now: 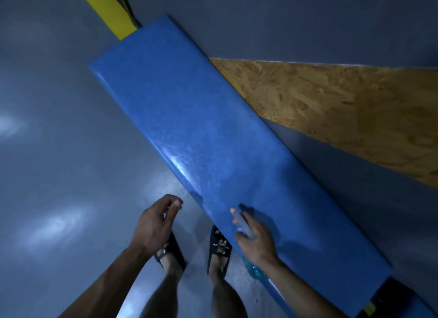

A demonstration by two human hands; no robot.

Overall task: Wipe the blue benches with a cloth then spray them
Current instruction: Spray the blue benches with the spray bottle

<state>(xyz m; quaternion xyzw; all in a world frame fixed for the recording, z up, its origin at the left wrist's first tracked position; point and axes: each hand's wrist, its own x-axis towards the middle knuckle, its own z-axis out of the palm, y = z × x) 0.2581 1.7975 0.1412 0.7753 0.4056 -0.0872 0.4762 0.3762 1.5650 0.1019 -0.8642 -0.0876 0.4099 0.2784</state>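
Over the near end of the blue bench [213, 132], right hand [257, 240] grips a spray bottle [244, 225], nozzle aimed along the padded top (bottle body mostly hidden under the wrist, blurred). Left hand [154, 225] hangs over the grey floor [59, 151] beside the bench, fingers loosely curled, holding nothing. Hands well apart. Bench runs diagonally along the wall; yellow pad [106, 9] at its far end. Feet in dark sandals [219, 249] below.

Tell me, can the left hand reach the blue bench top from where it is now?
Probably yes. The left hand hangs empty beside the blue bench, with nothing between them.
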